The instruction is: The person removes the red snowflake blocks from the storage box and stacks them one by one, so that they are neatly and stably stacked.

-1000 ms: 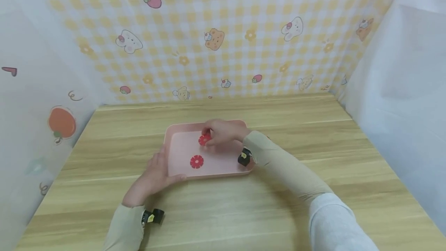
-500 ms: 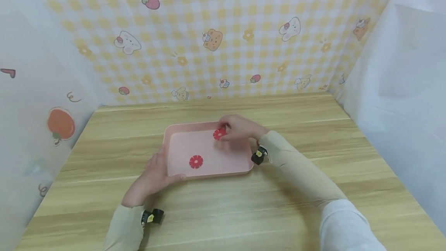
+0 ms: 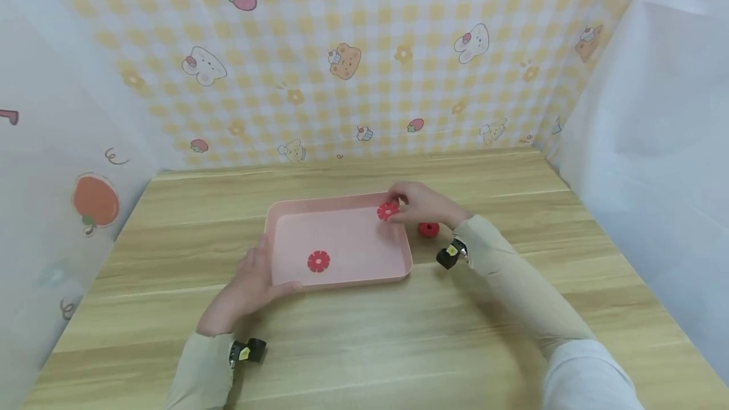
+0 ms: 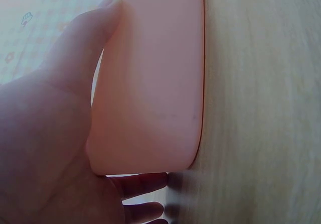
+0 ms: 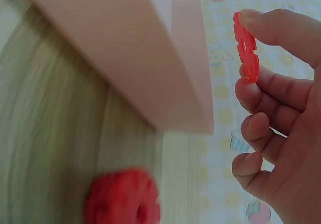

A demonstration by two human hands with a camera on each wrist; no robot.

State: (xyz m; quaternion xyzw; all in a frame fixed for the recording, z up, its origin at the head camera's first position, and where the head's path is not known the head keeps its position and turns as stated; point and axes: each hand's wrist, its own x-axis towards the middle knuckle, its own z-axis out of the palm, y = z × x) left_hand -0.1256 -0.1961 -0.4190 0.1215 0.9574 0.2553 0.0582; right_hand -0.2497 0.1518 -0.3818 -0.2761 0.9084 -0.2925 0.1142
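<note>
My right hand [image 3: 424, 203] pinches a red notched plastic snowflake disc [image 3: 388, 211] between thumb and fingers, above the back right corner of a pink tray [image 3: 342, 233]. The right wrist view shows that disc [image 5: 246, 48] almost edge-on. A second red snowflake disc [image 3: 318, 261] lies flat inside the tray near the front. My left hand [image 3: 247, 283] rests against the tray's front left corner, thumb along the front rim and fingers along the left side. In the left wrist view, its thumb touches the tray's pink wall [image 4: 155, 83].
Just right of the tray, below my right hand, a thick stack of red snowflake discs [image 3: 429, 229] sits on the wood-grain table [image 3: 370, 347]. A checked cloth [image 3: 342, 106] with cartoon prints hangs behind the table. White cloth [image 3: 655, 131] flanks the right side.
My right hand has moved right with its disc, from over the tray's middle to its back right corner, uncovering the red stack. The left hand stays at the tray corner.
</note>
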